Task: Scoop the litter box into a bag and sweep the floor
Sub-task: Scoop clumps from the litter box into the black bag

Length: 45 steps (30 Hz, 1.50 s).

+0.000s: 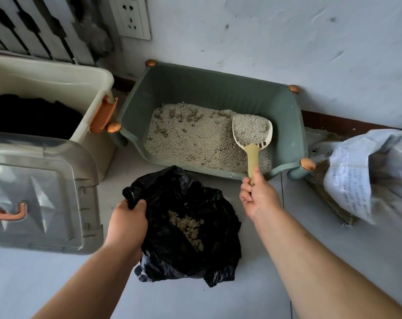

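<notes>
A green litter box (285, 116) with copper corner knobs stands against the wall, holding pale grey litter (190, 137). My right hand (257, 194) grips the beige handle of a white slotted scoop (253, 132), which sits heaped with litter over the box's right side. In front of the box a black plastic bag (186, 247) lies open on the floor with brownish clumps (188, 226) inside. My left hand (128, 222) grips the bag's left rim and holds it open.
A cream storage bin (57, 77) with an orange latch stands at the left, with a clear lidded bin (38, 192) in front of it. A white woven sack (361, 178) lies at the right. A wall socket (130, 17) and radiator sit behind. Pale floor stretches toward me.
</notes>
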Tool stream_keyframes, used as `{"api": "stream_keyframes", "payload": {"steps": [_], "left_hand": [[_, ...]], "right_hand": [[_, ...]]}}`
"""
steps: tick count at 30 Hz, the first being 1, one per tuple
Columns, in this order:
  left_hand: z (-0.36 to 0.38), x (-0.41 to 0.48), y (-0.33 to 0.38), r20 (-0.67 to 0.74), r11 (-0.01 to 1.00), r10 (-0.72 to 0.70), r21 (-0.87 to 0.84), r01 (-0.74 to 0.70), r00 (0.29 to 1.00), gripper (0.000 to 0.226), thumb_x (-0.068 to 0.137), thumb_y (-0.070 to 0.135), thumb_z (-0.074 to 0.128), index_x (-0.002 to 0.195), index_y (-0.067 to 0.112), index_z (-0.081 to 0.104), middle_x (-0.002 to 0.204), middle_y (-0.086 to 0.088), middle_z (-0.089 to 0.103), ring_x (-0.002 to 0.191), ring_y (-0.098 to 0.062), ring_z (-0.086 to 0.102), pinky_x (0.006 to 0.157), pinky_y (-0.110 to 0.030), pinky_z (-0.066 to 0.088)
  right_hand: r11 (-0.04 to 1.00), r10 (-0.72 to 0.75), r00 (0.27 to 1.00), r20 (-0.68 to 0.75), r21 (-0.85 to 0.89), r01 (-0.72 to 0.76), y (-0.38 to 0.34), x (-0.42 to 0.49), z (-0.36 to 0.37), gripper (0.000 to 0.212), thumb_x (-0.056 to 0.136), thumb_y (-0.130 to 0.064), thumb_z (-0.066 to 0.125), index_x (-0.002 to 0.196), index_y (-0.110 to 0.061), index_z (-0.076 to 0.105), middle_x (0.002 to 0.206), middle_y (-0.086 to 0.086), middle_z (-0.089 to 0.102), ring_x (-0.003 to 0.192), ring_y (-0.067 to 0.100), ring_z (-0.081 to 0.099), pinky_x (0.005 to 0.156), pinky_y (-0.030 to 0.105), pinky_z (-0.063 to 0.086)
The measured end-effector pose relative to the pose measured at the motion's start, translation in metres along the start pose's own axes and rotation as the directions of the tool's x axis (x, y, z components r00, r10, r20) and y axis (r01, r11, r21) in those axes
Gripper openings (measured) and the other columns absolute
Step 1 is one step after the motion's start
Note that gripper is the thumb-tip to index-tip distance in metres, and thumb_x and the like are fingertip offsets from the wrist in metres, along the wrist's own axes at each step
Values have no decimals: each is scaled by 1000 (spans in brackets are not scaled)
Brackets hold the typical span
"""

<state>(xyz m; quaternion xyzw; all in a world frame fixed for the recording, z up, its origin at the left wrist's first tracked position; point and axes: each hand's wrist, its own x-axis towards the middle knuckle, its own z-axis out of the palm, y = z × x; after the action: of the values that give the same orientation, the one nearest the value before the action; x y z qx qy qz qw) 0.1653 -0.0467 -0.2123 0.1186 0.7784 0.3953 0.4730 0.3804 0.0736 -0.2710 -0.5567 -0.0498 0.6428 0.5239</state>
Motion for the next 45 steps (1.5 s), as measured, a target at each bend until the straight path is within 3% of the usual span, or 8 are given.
{"api": "stream_keyframes", "payload": {"steps": [5,9,14,20,27,35,39,45], "left_hand": [[-2,-3,1,-6,1000,19,8,-19,1000,18,101,22,49,84,21,56,92,-15,66,80,-31,64,79,-41,53],[-3,-5,2,-5,998,42,57,-41,999,15,100,25,49,88,21,58,97,-17,70,90,-36,68,90,-53,55],[-3,-3,2,-15,996,47,71,-46,999,15,99,26,49,105,16,59,98,-14,69,91,-34,68,92,-55,54],[-4,-5,1,-8,998,32,58,-31,999,12,101,25,49,95,18,58,100,-18,69,93,-37,68,91,-53,55],[-4,-6,2,0,998,33,54,-33,999,14,102,24,48,104,15,59,100,-17,68,92,-37,67,88,-49,54],[1,-2,2,8,999,35,37,-36,999,14,101,25,50,106,15,58,98,-16,68,90,-34,67,89,-51,54],[0,0,1,-2,999,37,38,-37,999,15,101,25,50,88,22,57,97,-16,69,89,-34,68,91,-53,55],[-3,4,-1,7,999,28,15,-28,1000,19,101,22,50,85,20,58,99,-19,69,91,-36,68,87,-48,54]], "right_hand": [[994,-17,1000,-11,-106,15,-3,-4,-3,21,98,-34,51,88,-16,51,63,-1,42,30,1,28,27,14,16],[995,-2,1000,-18,-97,0,-4,-6,-3,19,98,-33,52,90,-16,53,65,0,44,30,1,30,27,14,16],[997,19,1000,8,-80,-18,-6,-11,-4,22,98,-35,51,97,-14,52,65,-1,44,31,0,29,27,14,16],[995,52,997,55,-91,-47,-5,-16,-3,27,98,-36,50,112,-13,51,63,-3,44,31,0,30,26,14,16],[990,132,984,115,29,-136,-12,-31,8,23,101,-27,42,89,-9,47,60,-3,42,31,2,32,26,14,17],[960,136,990,30,242,-140,-41,-6,38,27,102,-19,31,77,-12,38,65,-3,36,25,4,32,25,15,19],[971,106,994,-20,216,-99,-41,3,48,32,103,-21,34,73,-11,40,64,-3,36,22,2,30,25,14,18],[997,51,991,-121,72,-43,-13,9,39,27,98,-31,52,78,-12,51,63,-3,44,27,1,30,27,15,20]]}}
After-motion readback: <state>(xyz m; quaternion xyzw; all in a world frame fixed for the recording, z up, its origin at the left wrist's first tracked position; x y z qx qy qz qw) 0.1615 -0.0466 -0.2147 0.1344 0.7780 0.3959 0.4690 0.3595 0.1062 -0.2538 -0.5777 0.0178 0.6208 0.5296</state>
